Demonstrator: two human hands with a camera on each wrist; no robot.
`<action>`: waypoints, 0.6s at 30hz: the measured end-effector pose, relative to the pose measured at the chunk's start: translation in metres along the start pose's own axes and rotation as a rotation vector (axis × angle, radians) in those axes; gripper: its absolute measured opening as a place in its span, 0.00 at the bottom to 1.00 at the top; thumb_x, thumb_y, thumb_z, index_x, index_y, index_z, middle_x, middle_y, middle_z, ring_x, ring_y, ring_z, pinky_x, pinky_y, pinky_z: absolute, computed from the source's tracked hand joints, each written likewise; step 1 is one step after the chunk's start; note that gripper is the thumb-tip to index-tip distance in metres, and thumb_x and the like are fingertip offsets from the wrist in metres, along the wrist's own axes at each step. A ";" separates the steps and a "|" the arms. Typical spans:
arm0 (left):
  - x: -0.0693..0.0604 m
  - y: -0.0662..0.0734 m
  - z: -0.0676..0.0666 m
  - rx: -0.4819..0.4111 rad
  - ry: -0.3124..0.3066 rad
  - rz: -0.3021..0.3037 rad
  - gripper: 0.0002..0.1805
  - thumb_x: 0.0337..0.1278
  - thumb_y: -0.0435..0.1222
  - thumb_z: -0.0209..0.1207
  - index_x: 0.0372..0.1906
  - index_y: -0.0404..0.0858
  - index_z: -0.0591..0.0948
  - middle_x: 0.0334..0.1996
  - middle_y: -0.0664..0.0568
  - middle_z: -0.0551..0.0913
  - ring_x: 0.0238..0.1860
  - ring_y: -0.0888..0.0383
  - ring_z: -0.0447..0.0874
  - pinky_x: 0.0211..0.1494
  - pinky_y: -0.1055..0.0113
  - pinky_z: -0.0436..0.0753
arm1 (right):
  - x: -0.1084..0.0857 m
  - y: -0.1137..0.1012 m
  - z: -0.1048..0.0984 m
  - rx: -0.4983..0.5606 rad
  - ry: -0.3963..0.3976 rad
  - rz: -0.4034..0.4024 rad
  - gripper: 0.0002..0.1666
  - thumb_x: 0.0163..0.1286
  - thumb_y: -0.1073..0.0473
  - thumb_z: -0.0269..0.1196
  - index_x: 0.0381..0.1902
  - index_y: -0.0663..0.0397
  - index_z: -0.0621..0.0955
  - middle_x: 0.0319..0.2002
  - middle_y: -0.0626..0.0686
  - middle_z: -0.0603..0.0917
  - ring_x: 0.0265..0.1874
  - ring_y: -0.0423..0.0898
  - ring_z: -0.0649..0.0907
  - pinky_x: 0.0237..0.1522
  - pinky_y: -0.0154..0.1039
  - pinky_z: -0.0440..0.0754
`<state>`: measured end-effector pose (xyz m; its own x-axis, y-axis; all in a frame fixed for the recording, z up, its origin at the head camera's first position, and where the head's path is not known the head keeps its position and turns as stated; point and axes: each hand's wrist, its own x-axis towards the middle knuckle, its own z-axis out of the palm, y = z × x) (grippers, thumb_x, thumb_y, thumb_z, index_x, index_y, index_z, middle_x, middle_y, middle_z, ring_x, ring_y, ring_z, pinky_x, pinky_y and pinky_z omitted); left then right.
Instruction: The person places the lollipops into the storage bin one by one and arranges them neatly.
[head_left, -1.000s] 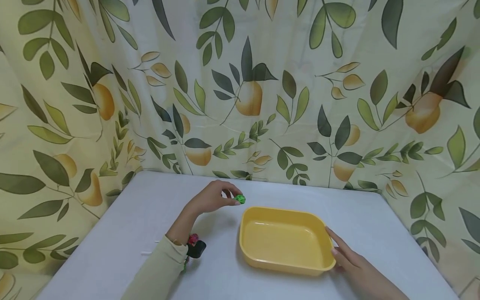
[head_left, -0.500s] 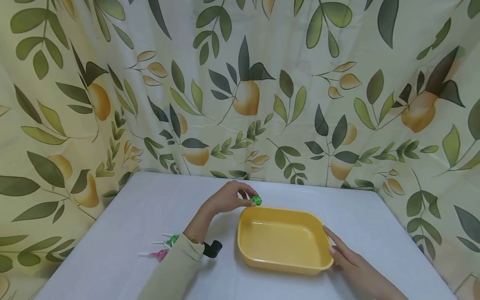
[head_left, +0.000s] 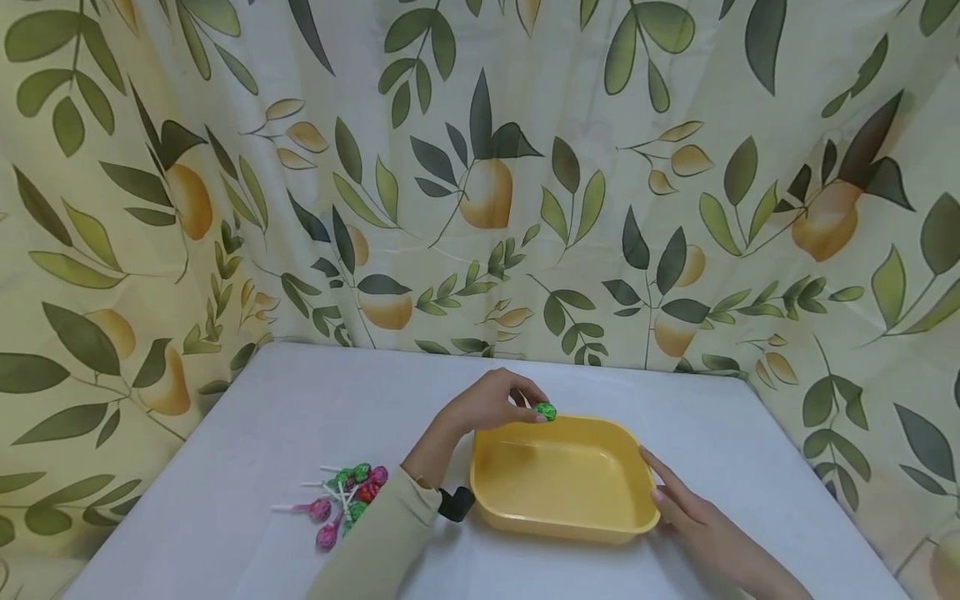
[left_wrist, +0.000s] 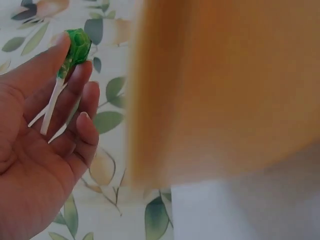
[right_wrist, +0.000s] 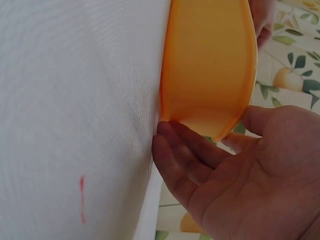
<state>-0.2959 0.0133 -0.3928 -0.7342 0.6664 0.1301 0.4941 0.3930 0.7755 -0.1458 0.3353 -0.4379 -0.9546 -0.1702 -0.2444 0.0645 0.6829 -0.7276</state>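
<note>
My left hand (head_left: 491, 402) pinches a green-wrapped lollipop (head_left: 546, 411) between thumb and fingers, above the far left rim of a yellow plastic tray (head_left: 562, 527). In the left wrist view the lollipop's green head (left_wrist: 79, 46) points up, and its white stick (left_wrist: 51, 107) runs down toward the palm. The tray's inside shows no lollipop. My right hand (head_left: 697, 517) holds the tray's right end, thumb at the rim. The right wrist view shows the other fingers (right_wrist: 190, 145) curved against the outer wall.
A pile of green, pink and red lollipops (head_left: 352, 492) lies on the white tabletop (head_left: 247, 450), left of the tray and partly hidden by the left sleeve (head_left: 382, 533). Behind the table hangs a leaf-and-fruit patterned curtain (head_left: 570, 200).
The left hand has moved rightward with the green lollipop, from left of the tray to above its far rim. The lollipop pile has come out from behind the sleeve. The right hand stays at the tray.
</note>
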 end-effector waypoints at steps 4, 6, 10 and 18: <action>0.005 0.005 0.013 -0.017 -0.030 0.017 0.09 0.62 0.37 0.73 0.45 0.42 0.91 0.35 0.66 0.86 0.40 0.60 0.83 0.44 0.70 0.79 | 0.001 0.001 0.000 -0.037 0.018 -0.013 0.39 0.84 0.39 0.46 0.85 0.42 0.50 0.64 0.60 0.77 0.54 0.53 0.78 0.62 0.68 0.68; 0.007 0.009 0.018 -0.033 -0.042 0.023 0.08 0.61 0.35 0.73 0.44 0.41 0.91 0.34 0.65 0.86 0.39 0.60 0.82 0.43 0.70 0.79 | 0.003 0.002 -0.001 -0.051 0.021 -0.013 0.39 0.85 0.39 0.46 0.85 0.43 0.50 0.54 0.56 0.81 0.49 0.50 0.78 0.59 0.65 0.71; 0.010 0.015 0.029 -0.057 -0.058 0.013 0.07 0.60 0.33 0.73 0.43 0.39 0.91 0.33 0.63 0.86 0.37 0.61 0.83 0.41 0.72 0.80 | 0.004 0.002 0.000 -0.057 0.024 -0.001 0.40 0.85 0.40 0.47 0.85 0.43 0.49 0.43 0.51 0.80 0.43 0.48 0.78 0.54 0.59 0.74; 0.013 0.021 0.051 -0.046 -0.068 -0.038 0.07 0.59 0.33 0.74 0.42 0.38 0.91 0.32 0.62 0.85 0.36 0.66 0.82 0.39 0.73 0.79 | 0.004 -0.001 0.004 -0.064 0.037 0.021 0.41 0.84 0.37 0.46 0.85 0.42 0.49 0.50 0.53 0.81 0.44 0.48 0.78 0.53 0.57 0.74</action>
<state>-0.2713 0.0624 -0.4059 -0.7179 0.6937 0.0586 0.4434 0.3907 0.8067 -0.1485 0.3314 -0.4409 -0.9635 -0.1298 -0.2340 0.0667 0.7305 -0.6797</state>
